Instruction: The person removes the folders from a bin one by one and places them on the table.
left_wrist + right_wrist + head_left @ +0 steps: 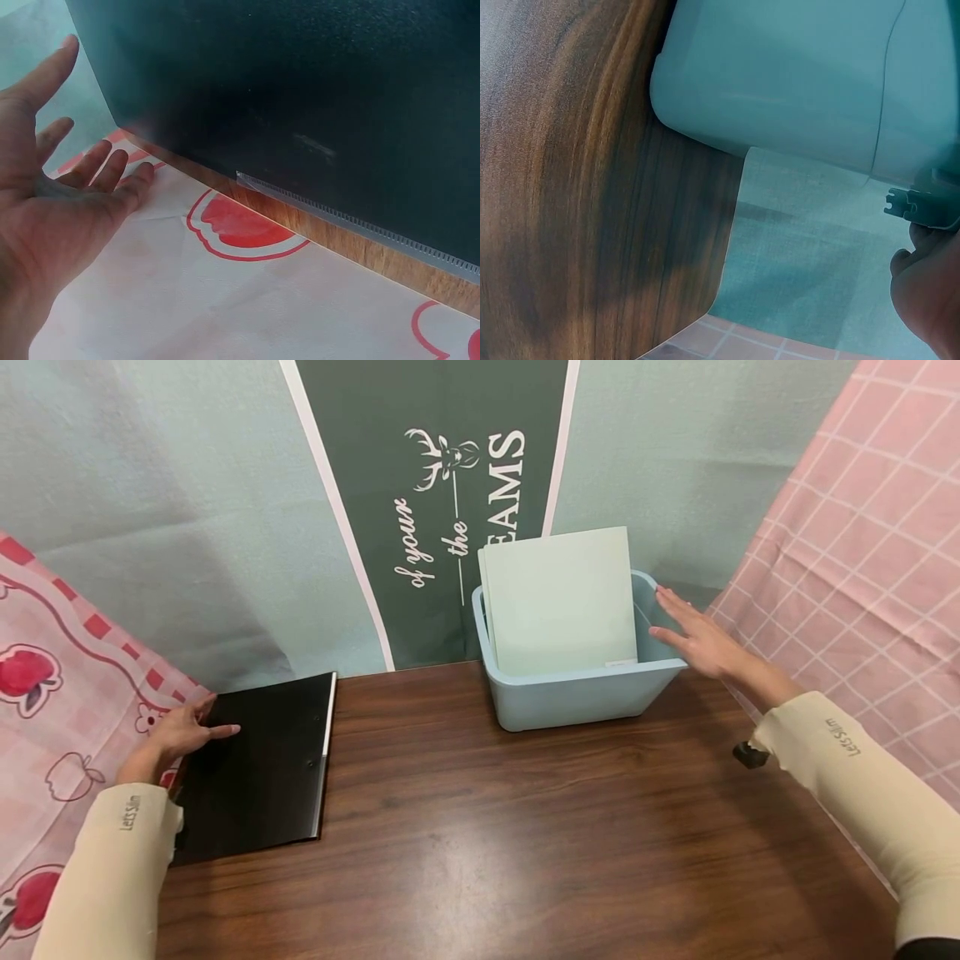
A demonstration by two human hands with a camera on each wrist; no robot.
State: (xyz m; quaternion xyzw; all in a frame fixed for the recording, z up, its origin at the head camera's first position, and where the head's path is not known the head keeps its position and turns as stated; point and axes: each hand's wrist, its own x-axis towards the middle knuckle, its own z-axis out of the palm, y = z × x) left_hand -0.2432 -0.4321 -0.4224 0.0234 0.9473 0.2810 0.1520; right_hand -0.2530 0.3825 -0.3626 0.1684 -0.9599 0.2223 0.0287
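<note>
My left hand is at the left edge of a flat black folder lying on the table. Its fingers and thumb are spread in the left wrist view, beside the dark cover. A white strip runs down part of the folder's right edge. My right hand is at the right rim of a light blue plastic bin, fingers extended and thumb over the opening. Pale green folders lean upright inside the bin. In the right wrist view, fingertips show below the rim; most of that hand is out of frame.
The brown wooden table carries the folder and the bin. Behind it hangs a grey-green cloth with a dark printed panel. A pink apple-patterned cloth borders the left, and a pink checked cloth the right.
</note>
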